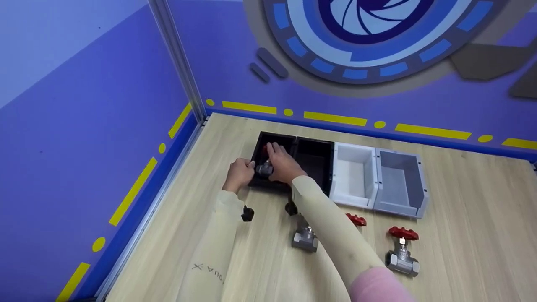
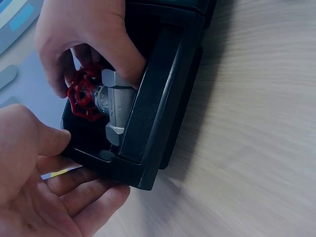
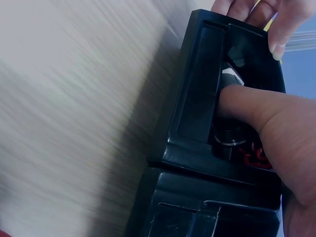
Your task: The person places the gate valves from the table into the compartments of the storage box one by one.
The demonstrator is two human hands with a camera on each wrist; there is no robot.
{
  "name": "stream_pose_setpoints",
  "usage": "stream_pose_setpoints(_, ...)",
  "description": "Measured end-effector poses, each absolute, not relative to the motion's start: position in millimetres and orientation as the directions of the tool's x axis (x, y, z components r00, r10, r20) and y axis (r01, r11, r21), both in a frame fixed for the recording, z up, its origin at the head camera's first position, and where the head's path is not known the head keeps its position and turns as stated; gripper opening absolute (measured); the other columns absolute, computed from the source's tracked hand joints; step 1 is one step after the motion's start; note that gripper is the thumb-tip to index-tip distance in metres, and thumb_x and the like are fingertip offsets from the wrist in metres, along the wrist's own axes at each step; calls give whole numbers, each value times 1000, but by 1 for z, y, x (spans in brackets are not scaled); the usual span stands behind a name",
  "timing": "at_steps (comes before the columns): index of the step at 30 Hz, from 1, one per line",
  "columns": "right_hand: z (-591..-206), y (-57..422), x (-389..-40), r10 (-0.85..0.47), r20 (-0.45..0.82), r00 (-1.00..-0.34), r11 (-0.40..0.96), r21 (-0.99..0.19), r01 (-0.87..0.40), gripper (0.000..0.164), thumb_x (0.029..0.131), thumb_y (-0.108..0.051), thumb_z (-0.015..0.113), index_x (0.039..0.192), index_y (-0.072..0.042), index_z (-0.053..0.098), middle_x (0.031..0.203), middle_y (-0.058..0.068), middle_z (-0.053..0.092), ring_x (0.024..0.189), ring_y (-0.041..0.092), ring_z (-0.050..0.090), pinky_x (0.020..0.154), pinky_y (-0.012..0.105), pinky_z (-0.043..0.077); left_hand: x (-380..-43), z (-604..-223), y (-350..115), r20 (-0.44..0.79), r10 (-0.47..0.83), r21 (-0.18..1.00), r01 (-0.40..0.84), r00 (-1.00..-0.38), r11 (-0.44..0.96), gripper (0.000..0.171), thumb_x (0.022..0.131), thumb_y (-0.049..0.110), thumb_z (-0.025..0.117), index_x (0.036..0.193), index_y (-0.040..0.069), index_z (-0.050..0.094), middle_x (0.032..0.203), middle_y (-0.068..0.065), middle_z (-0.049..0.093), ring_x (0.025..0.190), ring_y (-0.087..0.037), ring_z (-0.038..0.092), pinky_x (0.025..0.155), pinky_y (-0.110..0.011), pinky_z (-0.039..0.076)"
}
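My right hand reaches into the leftmost black bin. It holds a metal gate valve with a red handwheel, thumb at the body and fingers around the wheel side. The valve lies tilted within the bin, its body along the low front wall. At the bin's left end my left hand pinches the side wall, thumb over the rim and fingers outside. In the right wrist view, my right hand covers most of the valve, leaving one pale end and a bit of red showing.
To the right stand a second black bin, a white bin and a grey bin, in a row. Nearer on the wooden table are valves, a partly hidden red handwheel and small black parts. Walls rise behind and left.
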State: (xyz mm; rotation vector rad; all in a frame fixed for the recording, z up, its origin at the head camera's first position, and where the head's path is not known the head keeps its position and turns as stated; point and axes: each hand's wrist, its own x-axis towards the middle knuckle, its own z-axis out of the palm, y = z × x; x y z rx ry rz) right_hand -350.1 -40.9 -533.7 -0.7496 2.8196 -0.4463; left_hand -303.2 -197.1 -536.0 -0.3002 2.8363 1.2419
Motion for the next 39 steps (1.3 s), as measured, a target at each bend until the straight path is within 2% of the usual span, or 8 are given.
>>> stream_pose_setpoints(10,-533,-45,-349,-509,-108,-854,839,-282,-465,109,73,-18,84,153,1,13,157,26,20,144,42,26,116,43,33,-303,-537,-198,-149,-169,737,-223,-974,638,49,99,24,51,55,17,30,50,6,24,47,-12,25,46,-26,24)
stream_pose_setpoints(18,-532,-49,-345,-489,-83,-868,857,-231,-460,108,72,-17,85,151,6,16,152,31,26,142,41,31,115,41,34,-303,-539,-199,-124,-173,734,-207,-977,647,49,99,23,51,54,17,30,50,7,25,48,-12,25,46,-26,24)
stream_pose_setpoints(25,-537,-52,-344,-478,-37,-878,869,-164,-466,104,71,-19,85,149,7,20,146,30,36,133,38,44,108,40,43,-301,-539,-198,-114,-178,740,-203,-977,641,49,98,23,52,54,18,30,51,6,25,49,-14,27,48,-27,25)
stream_pose_setpoints(33,-545,-57,-344,-440,48,-897,894,-65,-443,90,72,-14,79,144,10,30,133,26,50,121,34,54,100,37,49,-300,-537,-197,-88,-178,732,-184,-980,656,49,98,22,52,54,18,30,52,6,25,52,-14,28,49,-26,25)
stream_pose_setpoints(39,-548,-59,-344,-414,63,-908,909,-14,-416,81,76,-14,74,142,11,33,132,24,52,118,32,55,97,36,50,-299,-536,-196,-95,-168,745,-182,-981,642,49,98,22,52,54,18,29,51,6,25,50,-13,25,49,-26,24)
